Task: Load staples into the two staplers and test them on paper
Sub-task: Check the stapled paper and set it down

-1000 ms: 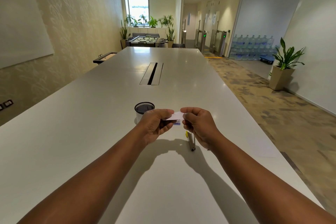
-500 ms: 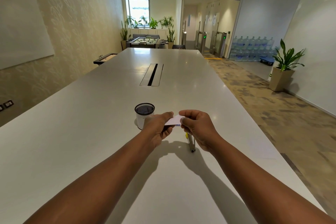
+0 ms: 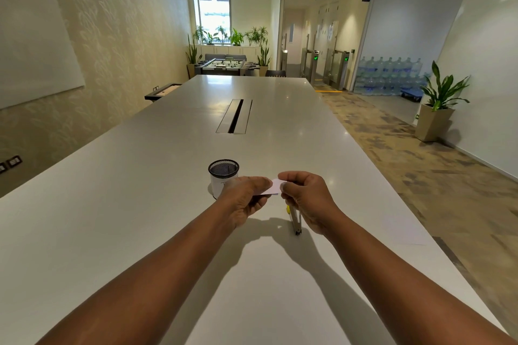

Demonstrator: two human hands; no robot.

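Left hand (image 3: 243, 199): grips small white box (image 3: 276, 186)
Right hand (image 3: 305, 199): pinches the box's other end
Stapler (image 3: 295, 218): on table (image 3: 140, 204), beneath right hand
Mesh cup (image 3: 223, 176): just behind left hand

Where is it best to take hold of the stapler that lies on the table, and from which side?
Probably the stapler's near end, taken from above with a pinch across its narrow sides. It lies lengthwise toward the viewer, and its far end is hidden under the right hand, so the near end is the free part.
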